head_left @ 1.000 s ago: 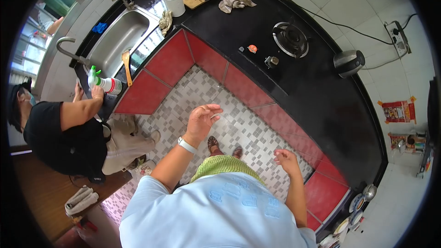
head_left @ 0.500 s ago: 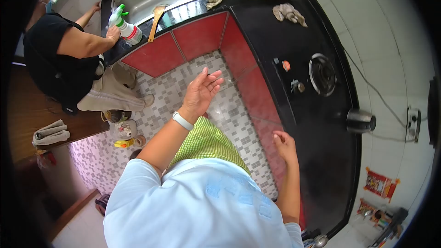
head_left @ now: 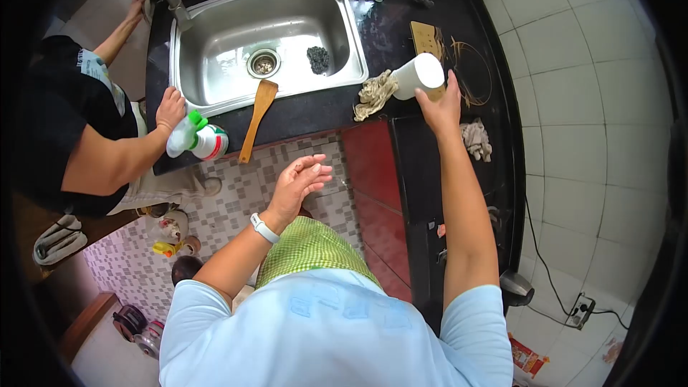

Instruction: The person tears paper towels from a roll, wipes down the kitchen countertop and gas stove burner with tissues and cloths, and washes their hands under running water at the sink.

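My right hand reaches over the counter beside a white cylinder with a plain round top. Its thumb and fingers are spread around the cylinder's near right side; the thumb is at or very near the surface. Left of the cylinder lies a crumpled beige cloth, and a greyish rag is behind my right wrist. My left hand, with a white band on the wrist, hovers over the floor in front of me. Its fingers are stretched out and it holds nothing.
A steel sink holds a dark scouring pad. A wooden spatula overhangs the counter edge near a spray bottle. Another person stands at left, one hand by the sink. A yellow board lies behind the cylinder.
My right hand has gone from beside the counter's edge up to the white cylinder. My view has turned towards the sink. The other person's far hand now holds a cloth against the wall.
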Tool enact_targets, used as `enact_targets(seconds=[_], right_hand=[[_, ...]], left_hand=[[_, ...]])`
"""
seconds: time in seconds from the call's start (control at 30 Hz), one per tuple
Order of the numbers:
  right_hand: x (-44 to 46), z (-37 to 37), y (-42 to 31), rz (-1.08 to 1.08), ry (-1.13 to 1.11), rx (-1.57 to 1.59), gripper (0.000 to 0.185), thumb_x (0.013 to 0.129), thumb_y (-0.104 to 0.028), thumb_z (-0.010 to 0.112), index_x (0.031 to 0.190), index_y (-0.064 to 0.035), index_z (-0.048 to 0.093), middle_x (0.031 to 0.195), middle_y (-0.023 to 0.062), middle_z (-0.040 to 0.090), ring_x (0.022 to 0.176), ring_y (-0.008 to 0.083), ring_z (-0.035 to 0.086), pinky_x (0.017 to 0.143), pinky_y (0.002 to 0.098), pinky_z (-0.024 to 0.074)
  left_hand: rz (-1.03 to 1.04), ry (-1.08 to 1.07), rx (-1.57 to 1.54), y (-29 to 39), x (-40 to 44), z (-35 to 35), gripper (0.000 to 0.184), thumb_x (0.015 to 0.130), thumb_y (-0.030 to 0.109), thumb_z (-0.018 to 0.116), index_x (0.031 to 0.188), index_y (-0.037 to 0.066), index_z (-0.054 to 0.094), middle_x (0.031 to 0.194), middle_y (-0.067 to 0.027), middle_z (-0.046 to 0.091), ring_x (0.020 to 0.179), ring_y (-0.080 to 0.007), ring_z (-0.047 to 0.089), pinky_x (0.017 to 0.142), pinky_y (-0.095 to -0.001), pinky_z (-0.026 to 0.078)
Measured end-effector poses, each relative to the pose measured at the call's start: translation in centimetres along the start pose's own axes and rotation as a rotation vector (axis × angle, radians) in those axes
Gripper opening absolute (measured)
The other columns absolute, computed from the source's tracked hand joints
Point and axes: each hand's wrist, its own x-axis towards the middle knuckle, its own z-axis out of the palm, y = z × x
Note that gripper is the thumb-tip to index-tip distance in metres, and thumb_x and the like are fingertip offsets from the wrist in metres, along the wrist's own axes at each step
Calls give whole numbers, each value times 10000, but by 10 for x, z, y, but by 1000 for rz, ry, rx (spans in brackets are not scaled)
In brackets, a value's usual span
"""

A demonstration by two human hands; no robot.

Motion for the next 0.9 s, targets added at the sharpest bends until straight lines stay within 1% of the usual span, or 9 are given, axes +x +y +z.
enact_targets(seconds=[0.03,0.2,0.33,0.47,0.53,0.57,0.7,0.8,0.9], right_hand=[[21,7,-4,73,-22,14,884,657,-286,754,1360,-15,290,1342,232,381,1244,360,385,1028,414,331],[69,37,3,100,-96,-207,919,601,-316,779,1345,-31,321,1339,208,379,1224,355,406,1001,399,369],[50,17,-8,232,-136,-172,861,591,-215,787,1318,-32,361,1253,180,402,1178,348,434,980,407,387],[-6,-31,-28,-239,247,-9,795,601,-105,758,1297,-28,383,1209,195,398,1118,359,437,954,426,386],[-40,-57,-41,-370,297,-48,761,600,-68,741,1280,-16,404,1184,192,395,1094,358,435,934,429,386],[-56,-68,-48,-436,316,-52,741,601,-58,735,1268,-11,415,1176,185,396,1086,354,436,926,423,389],[-99,-79,-52,-601,312,-3,640,590,-18,734,1174,-61,478,1101,132,405,1043,335,455,890,412,429],[-113,-79,-51,-662,278,-31,570,605,19,707,1131,-117,534,1086,86,420,1038,320,457,874,397,446],[-118,-87,-48,-646,254,-72,521,641,25,686,1120,-139,565,1083,65,432,1037,298,456,867,385,449]], left_hand=[[34,-18,44,6,8,2,415,897,274,583,1212,21,492,1062,-104,612,957,-167,607,826,-266,480],[121,-85,137,32,27,19,475,908,263,565,1291,20,425,1087,-120,603,989,-179,600,846,-271,471],[159,-119,110,43,36,22,503,921,261,539,1335,31,370,1099,-128,597,990,-187,601,843,-274,474],[164,-92,40,51,45,34,536,943,264,486,1399,91,263,1139,-160,571,1011,-225,593,854,-311,479],[102,-118,-151,53,51,50,577,947,308,468,1429,149,194,1193,-188,533,1053,-259,573,871,-356,475],[73,-161,-186,51,58,58,601,949,373,436,1443,226,126,1278,-231,449,1120,-329,522,907,-433,451],[-35,-269,-415,52,65,112,669,928,467,424,1440,298,28,1380,-280,280,1183,-422,439,961,-534,389],[-88,-218,-470,53,63,138,822,889,468,506,1441,228,-54,1409,-275,226,1251,-416,360,997,-555,333],[19,-70,-174,53,61,140,966,834,411,624,1439,201,-98,1442,-269,141,1318,-394,249,999,-558,316]])
